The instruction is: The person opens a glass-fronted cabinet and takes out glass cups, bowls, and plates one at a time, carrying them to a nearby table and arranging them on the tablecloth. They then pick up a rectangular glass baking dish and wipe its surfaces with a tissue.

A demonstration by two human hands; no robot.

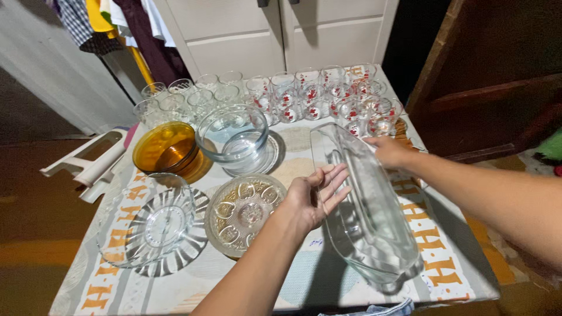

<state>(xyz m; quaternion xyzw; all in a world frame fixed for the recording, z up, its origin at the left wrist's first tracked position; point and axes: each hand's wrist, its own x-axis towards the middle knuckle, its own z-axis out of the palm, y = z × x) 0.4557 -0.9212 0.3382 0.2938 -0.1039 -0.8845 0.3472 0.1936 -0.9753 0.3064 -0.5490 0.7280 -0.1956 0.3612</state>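
Room first: dim, w/ a white panelled cabinet (281,35) behind the table's far edge, dark wooden door (492,88) at the right, clothes hanging (117,23) top left, brownish floor (35,234) on the left. Table (451,263) fills most of the view, covered w/ a cloth in pale blocks and orange lettering; a white plastic stool (88,167) lies tipped just off its left edge. Biggest item on it: long clear glass oval dish (369,216), tilted up on edge, running from mid-table toward the near right corner, its low end on the cloth. Right hand (391,151) grips the dish's far upper rim, fingers closed on the glass. Left hand (316,196) is spread wide, palm flat at the dish's left side, touching or v. nearly so, can't tell which; nothing clasped. Next in size: ribbed clear glass plate (161,228) near the left front, w/ a patterned round glass tray (246,213) w/ heart-shaped hollows just beside it, close to the left wrist. Behind those, an amber glass bowl (167,149) and a stack of clear glass bowls (234,137), side by side mid-table. Smallest: rows of drinking glasses along the far edge, plain ones (187,96) to the left, red-flowered ones (339,96) to the right, packed touching.
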